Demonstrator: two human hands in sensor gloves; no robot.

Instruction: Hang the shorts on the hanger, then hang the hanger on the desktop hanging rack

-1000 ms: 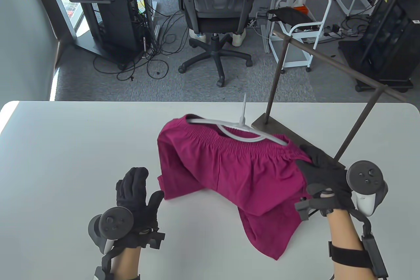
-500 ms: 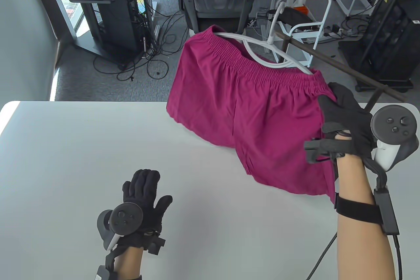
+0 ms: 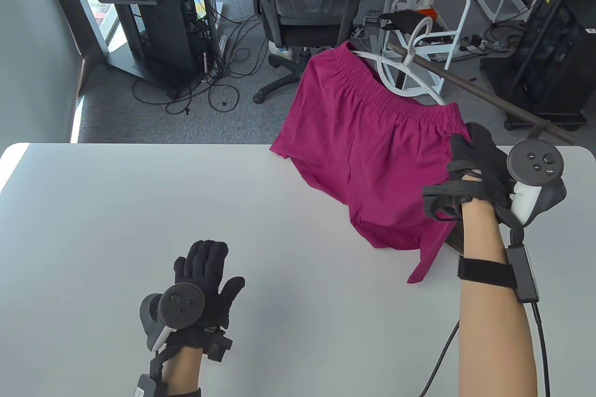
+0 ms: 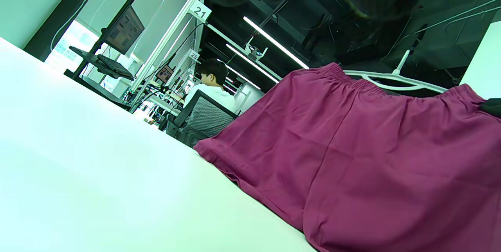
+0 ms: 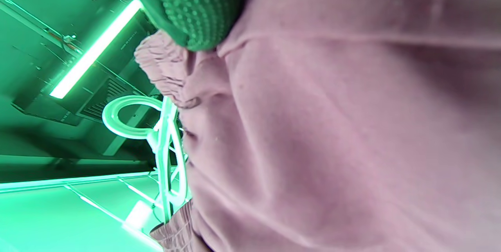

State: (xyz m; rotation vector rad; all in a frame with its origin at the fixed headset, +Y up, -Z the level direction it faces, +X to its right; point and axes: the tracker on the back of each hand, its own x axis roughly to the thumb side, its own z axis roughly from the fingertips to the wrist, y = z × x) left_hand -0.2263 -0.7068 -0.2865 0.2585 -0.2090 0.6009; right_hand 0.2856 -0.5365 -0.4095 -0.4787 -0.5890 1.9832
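Note:
Magenta shorts (image 3: 372, 145) hang on a white hanger (image 3: 396, 80), lifted above the table's far right. My right hand (image 3: 475, 155) grips the right end of the waistband and hanger. The hanger's hook (image 3: 419, 34) is up by the dark bar of the hanging rack (image 3: 489, 94); whether it sits over the bar is unclear. My left hand (image 3: 205, 271) lies flat and empty on the table (image 3: 139, 211), fingers straight. The left wrist view shows the shorts (image 4: 352, 158) and the hanger (image 4: 391, 81). The shorts (image 5: 332, 126) fill the right wrist view, the hook (image 5: 129, 121) at left.
The rack's base is mostly hidden behind the shorts at the table's right side. Beyond the far edge stand an office chair (image 3: 307, 1), a computer stand (image 3: 153, 10) with cables, and a white cart (image 3: 428, 38).
My right hand has raised the shorts and hanger off the table, up and to the right toward the rack bar. The left hand drew back slightly and stays flat.

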